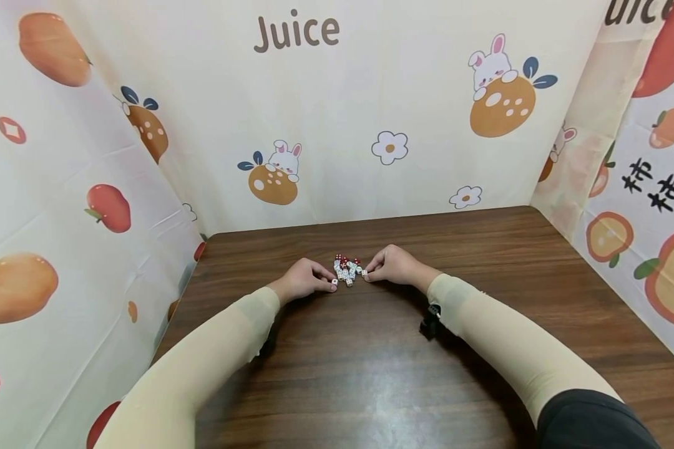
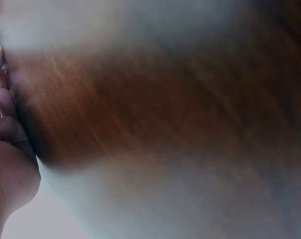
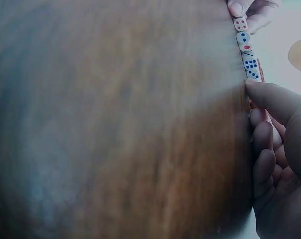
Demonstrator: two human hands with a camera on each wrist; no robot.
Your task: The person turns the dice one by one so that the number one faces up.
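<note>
Toward the far edge of the brown wooden table point(image 1: 371, 355), my left hand point(image 1: 302, 279) pinches a white cubic die point(image 1: 334, 283), my right hand point(image 1: 397, 265) another white die point(image 1: 364, 273), flanking the red-and-white dice cluster point(image 1: 346, 274) — arranging, I'd judge, with steady placement called for next.

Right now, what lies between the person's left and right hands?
A cluster of small white and red dice lies on the wooden table between the left hand and the right hand; the head view shows this.
</note>
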